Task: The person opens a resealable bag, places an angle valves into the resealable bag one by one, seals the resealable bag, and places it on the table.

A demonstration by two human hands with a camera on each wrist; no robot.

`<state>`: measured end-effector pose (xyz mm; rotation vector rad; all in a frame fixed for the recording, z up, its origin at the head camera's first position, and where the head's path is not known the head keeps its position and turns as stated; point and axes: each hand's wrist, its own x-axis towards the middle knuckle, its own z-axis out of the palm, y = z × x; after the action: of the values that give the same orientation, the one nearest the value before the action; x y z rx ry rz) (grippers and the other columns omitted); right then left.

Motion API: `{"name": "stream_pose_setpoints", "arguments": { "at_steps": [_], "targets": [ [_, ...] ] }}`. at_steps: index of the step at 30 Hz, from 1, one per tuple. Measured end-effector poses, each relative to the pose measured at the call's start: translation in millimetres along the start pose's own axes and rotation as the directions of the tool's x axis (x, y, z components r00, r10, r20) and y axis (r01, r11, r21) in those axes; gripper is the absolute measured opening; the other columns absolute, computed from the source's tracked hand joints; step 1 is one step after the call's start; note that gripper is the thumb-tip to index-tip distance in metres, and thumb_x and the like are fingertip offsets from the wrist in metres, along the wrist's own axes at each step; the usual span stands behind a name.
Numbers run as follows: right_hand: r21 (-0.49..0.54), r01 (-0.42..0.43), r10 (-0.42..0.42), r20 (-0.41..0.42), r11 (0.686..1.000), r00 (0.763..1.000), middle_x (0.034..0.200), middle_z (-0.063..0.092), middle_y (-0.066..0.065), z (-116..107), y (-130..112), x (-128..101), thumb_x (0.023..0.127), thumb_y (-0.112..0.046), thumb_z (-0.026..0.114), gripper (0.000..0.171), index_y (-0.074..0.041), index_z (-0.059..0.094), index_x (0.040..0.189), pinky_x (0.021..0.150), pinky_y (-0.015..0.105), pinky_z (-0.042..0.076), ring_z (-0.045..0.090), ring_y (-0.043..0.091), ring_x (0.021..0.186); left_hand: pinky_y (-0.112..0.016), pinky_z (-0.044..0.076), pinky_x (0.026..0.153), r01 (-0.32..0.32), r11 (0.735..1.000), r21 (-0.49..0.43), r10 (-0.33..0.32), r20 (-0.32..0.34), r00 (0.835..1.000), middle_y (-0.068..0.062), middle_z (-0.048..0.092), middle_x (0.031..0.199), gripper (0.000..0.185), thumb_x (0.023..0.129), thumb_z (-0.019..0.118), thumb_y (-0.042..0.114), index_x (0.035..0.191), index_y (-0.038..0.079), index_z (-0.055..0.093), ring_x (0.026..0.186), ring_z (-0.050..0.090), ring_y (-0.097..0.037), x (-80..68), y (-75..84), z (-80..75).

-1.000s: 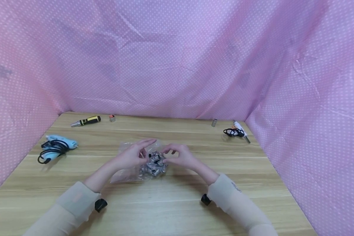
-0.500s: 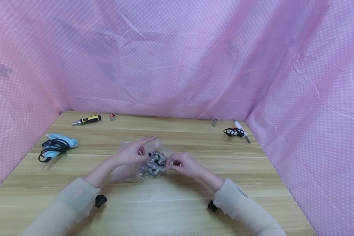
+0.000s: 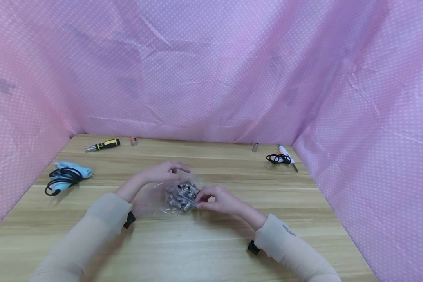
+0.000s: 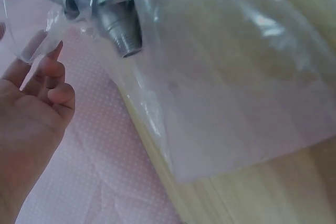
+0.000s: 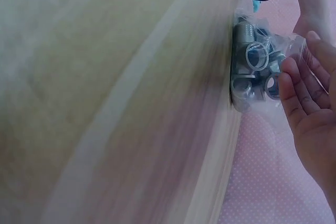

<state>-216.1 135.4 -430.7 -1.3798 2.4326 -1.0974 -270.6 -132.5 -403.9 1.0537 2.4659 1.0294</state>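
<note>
Wooden table (image 3: 211, 250): bag (image 3: 155, 197), screwdriver (image 3: 102, 145), perhaps glue gun (image 3: 68, 175).

1. In the left wrist view the sockets (image 4: 100, 3) are cut off by the top edge.
2. The left hand (image 4: 31, 108) runs off the left and bottom edges there.
3. In the right wrist view the right hand (image 5: 315, 103) is cut by the right edge, and the counter (image 5: 105, 103) is blurred.
4. The far small cylinder (image 3: 255, 147) is too small to identify.
5. The bag (image 3: 151, 199) partly hides behind the left hand in the head view.
</note>
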Motion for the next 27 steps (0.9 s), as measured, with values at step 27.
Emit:
{"name": "stream_pose_setpoints", "arguments": {
  "at_steps": [27],
  "targets": [
    [-0.183,0.205,-0.238,-0.182,0.962,0.954,0.08,0.066,0.006,-92.8,-51.2,7.5,0.074,0.006,0.061,0.014,-0.007,0.06,0.081,0.077,0.026,0.055,0.063,0.016,0.083,-0.022,0.043,0.062,-0.219,0.923,0.316,0.319,-0.31,0.896,0.009,0.054,0.072,0.017,0.076,0.062,-0.003,0.078,0.014,0.061,0.07,0.048,-0.007,-37.9,59.0,-64.6]
  ]
}}
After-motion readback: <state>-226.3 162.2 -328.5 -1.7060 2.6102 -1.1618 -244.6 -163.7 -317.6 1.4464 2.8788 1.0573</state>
